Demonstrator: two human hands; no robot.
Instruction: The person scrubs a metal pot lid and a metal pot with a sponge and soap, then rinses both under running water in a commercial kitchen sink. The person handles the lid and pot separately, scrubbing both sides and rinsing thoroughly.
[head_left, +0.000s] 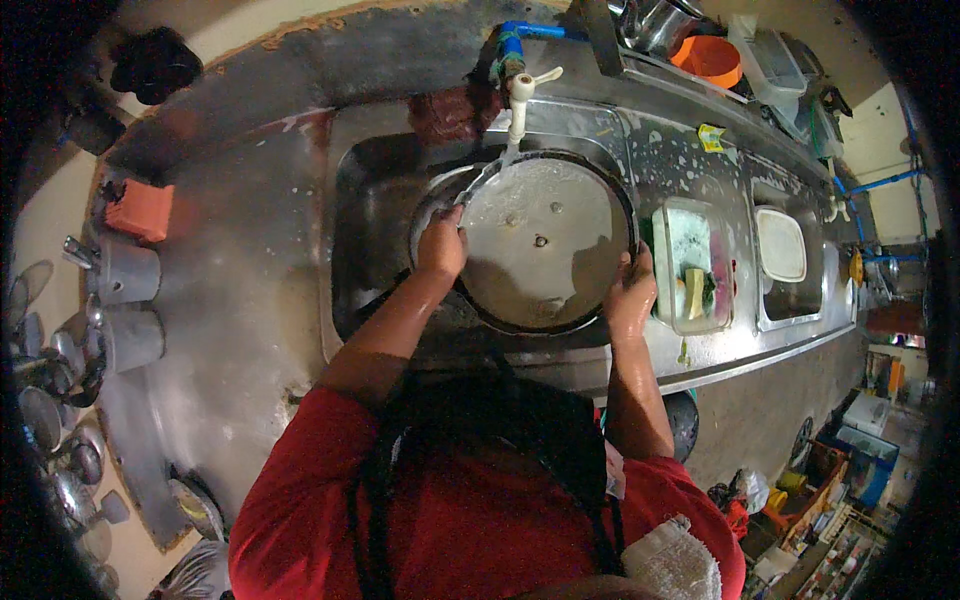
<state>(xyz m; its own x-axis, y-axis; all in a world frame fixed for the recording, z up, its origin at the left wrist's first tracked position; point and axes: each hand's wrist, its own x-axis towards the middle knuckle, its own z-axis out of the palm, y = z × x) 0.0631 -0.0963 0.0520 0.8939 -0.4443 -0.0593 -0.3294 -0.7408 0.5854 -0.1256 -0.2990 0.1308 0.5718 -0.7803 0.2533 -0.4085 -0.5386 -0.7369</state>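
Both hands grip a large round metal lid or shallow pan with a dark rim over the sink basin. My left hand holds its left edge, and my right hand holds its lower right edge. Water from the white tap runs onto its upper left rim. A few small round fittings show on its wet, pale surface. Another round metal vessel lies partly hidden beneath its left side. The fingers under the rim are hidden.
Right of the sink stands a clear plastic tub with a sponge-like yellow piece inside. Farther right, a second sink holds a white lid. A brown cloth lies behind the basin. Grey containers and an orange one stand at left.
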